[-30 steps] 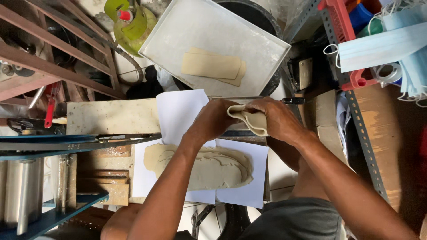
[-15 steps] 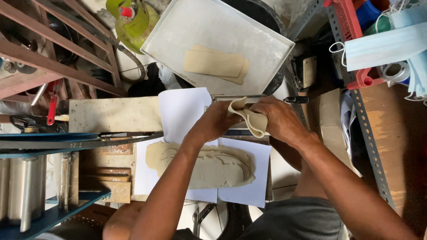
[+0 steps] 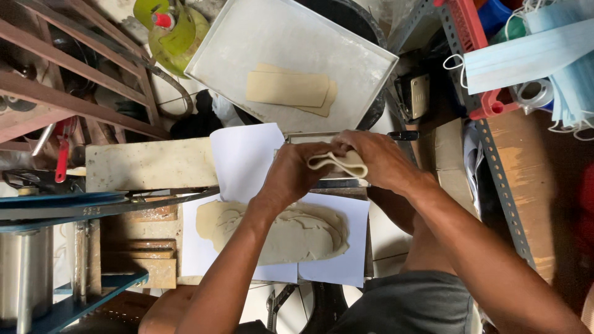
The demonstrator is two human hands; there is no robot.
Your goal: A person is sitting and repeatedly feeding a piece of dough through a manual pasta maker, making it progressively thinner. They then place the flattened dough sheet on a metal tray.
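Now both hands are meeting over the middle of the workplace, and the folded strip of dough (image 3: pixel 339 162) between them is lying flatter and more level than it was half a second ago, when it was standing up in a looser, taller loop. The left hand (image 3: pixel 297 173) is pinching the strip's left end, fingers curled around it, while the right hand (image 3: pixel 378 158) is closing over the right end with the thumb pressing on top. Judging from that change, the person is squeezing the fold down into a tighter, layered piece, and the camera view is also sitting a little lower than before.

Directly below the hands, a large flattened sheet of dough (image 3: pixel 278 232) is resting on white paper sheets (image 3: pixel 247 154), well apart from the held strip. Above them, a metal tray (image 3: pixel 229 43) is holding two cut rectangular dough pieces (image 3: pixel 289 89), with plenty of bare tray surface around them. A pale board (image 3: pixel 148 164) is lying to the left, just beside the paper's edge. Space is getting tight on the sides: a blue machine frame (image 3: pixel 68 204) is crowding the left, and a perforated metal shelf upright (image 3: pixel 501 185) is hemming in the right forearm, so the freest room is lying forward toward the tray
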